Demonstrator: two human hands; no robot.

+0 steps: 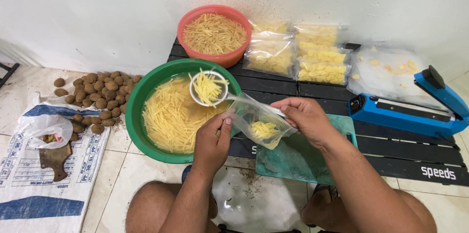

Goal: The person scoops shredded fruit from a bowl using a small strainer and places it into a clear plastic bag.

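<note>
My left hand (213, 141) pinches the open edge of a clear plastic bag (259, 124) that holds a small heap of yellow potato strips. My right hand (303, 118) grips the handle of a round metal strainer (207, 88) heaped with potato strips. The strainer hangs above a green basin (138, 100) full of water and more strips, just left of the bag's mouth. A green cutting board (298, 157) lies under the bag.
An orange bowl (229, 58) of potato strips stands at the back, beside several filled clear bags (298, 54). A blue heat sealer (405, 108) sits right on the low black slatted table (415, 157). Whole brown potatoes (97, 93) and a white sack (34, 179) lie on the floor left.
</note>
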